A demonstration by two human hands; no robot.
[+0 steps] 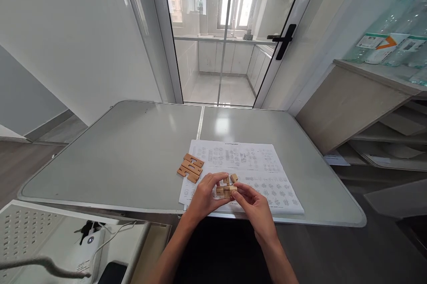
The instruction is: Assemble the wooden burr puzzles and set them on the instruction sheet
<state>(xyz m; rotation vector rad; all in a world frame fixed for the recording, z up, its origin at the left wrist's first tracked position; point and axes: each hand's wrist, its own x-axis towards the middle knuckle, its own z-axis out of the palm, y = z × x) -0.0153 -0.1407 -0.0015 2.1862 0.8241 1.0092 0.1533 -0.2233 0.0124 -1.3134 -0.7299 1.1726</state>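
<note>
Above the sheet (253, 159), left hand (205, 197) and right hand (255, 206) pinch blocks (227, 189) near loose pieces (191, 167).

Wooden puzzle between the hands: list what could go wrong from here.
1. The wooden puzzle is pinched only by fingertips of the left hand and right hand; a loosened grip could let blocks slide apart.
2. It is held near the front edge of the table, so a dropped block may fall to the floor.
3. The hands cover part of the instruction sheet, hiding some diagrams.
</note>
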